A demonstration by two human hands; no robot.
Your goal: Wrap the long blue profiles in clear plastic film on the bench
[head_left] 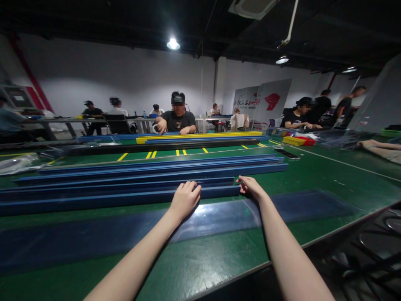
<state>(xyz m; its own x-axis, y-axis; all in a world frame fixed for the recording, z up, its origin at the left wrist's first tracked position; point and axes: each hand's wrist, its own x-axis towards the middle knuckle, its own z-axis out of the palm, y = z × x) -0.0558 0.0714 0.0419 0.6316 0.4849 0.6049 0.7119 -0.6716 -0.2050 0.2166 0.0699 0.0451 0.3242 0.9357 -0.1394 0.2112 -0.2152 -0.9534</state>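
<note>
A long blue channel strip (125,200) with raised side walls lies across the green table in front of me. My left hand (187,197) is closed over its near wall, the fingers bent down into the trough and partly hidden. At the strip's right end is my right hand (250,186), its fingers curled in against that end; whether anything small is between them I cannot make out. Nearer to me, under my forearms, a flat, glossy, see-through bluish sheet (219,215) stretches along the table.
More blue channel strips (156,170) lie behind, then a black strip (150,146) and a yellow strip (200,136). A phone (286,154) and red and yellow trays (299,141) are to the right. A person (178,119) sits opposite; another person's arm (380,149) rests at far right.
</note>
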